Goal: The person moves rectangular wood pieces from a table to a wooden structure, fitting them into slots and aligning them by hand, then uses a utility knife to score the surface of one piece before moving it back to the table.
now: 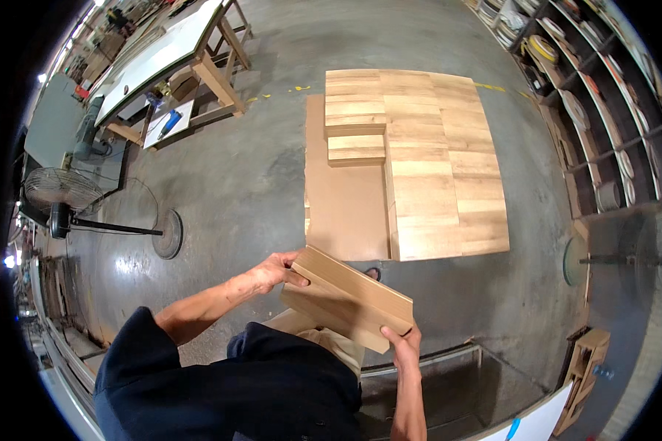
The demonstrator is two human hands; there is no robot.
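Grip is two-handed: the left hand clasps the far left end of the boards, thumb on top; the right hand clasps the near right end. The boards are held tilted above the floor, overlapping, in view, the near left corner of the brown sheet. Even pressure at both ends and flush edges should stop any board sliding. Around, left to right: a fan, a white-topped desk, the sheet, then board stacks covering its right side, and shelves. A foot by the sheet's near edge and the stacks' sides could get in the way.
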